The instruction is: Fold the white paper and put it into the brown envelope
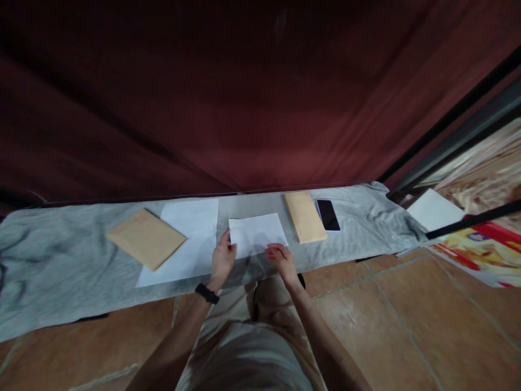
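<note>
A white sheet of paper (256, 233), seemingly folded, lies on the grey cloth between my hands. My left hand (223, 259), with a black band on the wrist, is at its lower left edge; thumb and index finger are apart, the thumb touching the paper's side. At the lower right edge is my right hand (280, 259), its fingers loosely bent and apart, fingertips over the paper's border. To the left, a larger white sheet (195, 233) lies flat, partly under a brown envelope (146, 239). A second, longer brown envelope (304, 217) lies right of the small paper.
A dark-screened phone (328, 215) rests beside the right envelope. The narrow surface is draped with grey cloth (370, 222) and backed by a dark red curtain (252, 119). On the far right are a dark frame bar (459, 136) and a colourful printed box (484, 252) above the tiled floor (366, 309).
</note>
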